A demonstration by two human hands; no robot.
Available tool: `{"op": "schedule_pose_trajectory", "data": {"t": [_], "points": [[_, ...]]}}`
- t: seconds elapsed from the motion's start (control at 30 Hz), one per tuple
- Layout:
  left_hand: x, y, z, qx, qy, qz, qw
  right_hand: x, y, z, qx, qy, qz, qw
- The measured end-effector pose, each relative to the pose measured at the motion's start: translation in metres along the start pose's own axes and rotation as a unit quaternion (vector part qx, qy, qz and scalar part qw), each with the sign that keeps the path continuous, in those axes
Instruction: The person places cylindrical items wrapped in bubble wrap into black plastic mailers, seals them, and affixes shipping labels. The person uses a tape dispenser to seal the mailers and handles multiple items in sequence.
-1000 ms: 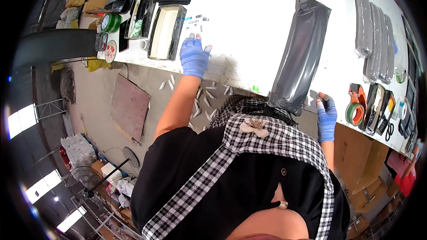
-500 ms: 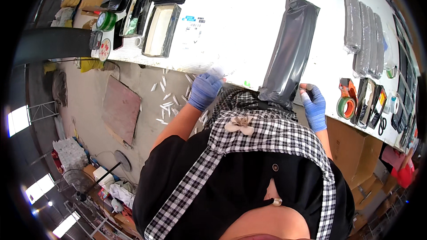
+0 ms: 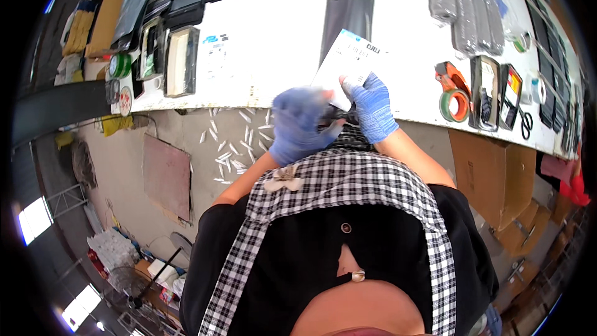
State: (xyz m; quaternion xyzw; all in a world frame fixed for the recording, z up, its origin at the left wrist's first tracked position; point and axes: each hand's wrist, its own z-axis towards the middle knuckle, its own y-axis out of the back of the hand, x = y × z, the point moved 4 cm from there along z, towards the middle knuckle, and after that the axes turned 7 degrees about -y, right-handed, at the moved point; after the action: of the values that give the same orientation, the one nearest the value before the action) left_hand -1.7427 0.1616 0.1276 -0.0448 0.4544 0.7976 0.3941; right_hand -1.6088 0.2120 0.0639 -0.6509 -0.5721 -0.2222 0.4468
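Note:
A white printed shipping label (image 3: 343,65) is pinched by my right hand (image 3: 373,111), its thumb lying on the face. It is tilted in front of a long black plastic mailing bag (image 3: 350,1), which lies on the white table and looks filled. The label and my hands hide the bag's near end. My left hand (image 3: 300,123) is at the label's lower left corner, its fingers smeared by motion, so its grip does not show. Both hands wear blue knitted gloves with bare fingertips. Another printed label (image 3: 217,53) lies to the left on the table.
At the right are bubble-wrapped rolls (image 3: 463,15), an orange tape dispenser (image 3: 454,90) and scissors (image 3: 526,124). An open box (image 3: 181,62) and green tape (image 3: 120,65) sit left. White paper strips (image 3: 233,149) litter the floor. A cardboard box (image 3: 494,171) stands below the table's right side.
My hands have come together at the near end of the bag. The right hand has left the bag's side and now holds the label raised. The whole view has shifted.

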Motion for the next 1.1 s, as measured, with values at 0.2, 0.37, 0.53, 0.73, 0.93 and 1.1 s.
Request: {"op": "schedule_pose_trajectory", "data": {"t": [0.2, 0.37, 0.53, 0.73, 0.93, 1.1], "points": [[0.016, -0.013, -0.028, 0.029, 0.418, -0.414, 0.808, 0.040, 0.034, -0.020, -0.017, 0.057, -0.064, 0.996], [0.006, -0.028, -0.019, 0.023, 0.469, -0.486, 0.737, 0.039, 0.048, -0.028, 0.001, 0.063, -0.014, 0.998], [-0.001, -0.032, -0.017, 0.025, 0.465, -0.493, 0.735, 0.034, 0.053, -0.033, 0.036, 0.089, 0.023, 0.995], [-0.001, -0.034, -0.017, 0.034, 0.435, -0.519, 0.735, 0.022, 0.054, -0.030, 0.047, 0.058, 0.073, 0.995], [0.011, -0.036, -0.007, 0.060, 0.393, -0.528, 0.750, 0.007, 0.058, -0.015, -0.005, 0.042, 0.073, 0.996], [0.033, -0.026, -0.002, 0.061, 0.358, -0.496, 0.789, 0.039, 0.027, -0.035, -0.189, 0.375, -0.299, 0.857]]}}
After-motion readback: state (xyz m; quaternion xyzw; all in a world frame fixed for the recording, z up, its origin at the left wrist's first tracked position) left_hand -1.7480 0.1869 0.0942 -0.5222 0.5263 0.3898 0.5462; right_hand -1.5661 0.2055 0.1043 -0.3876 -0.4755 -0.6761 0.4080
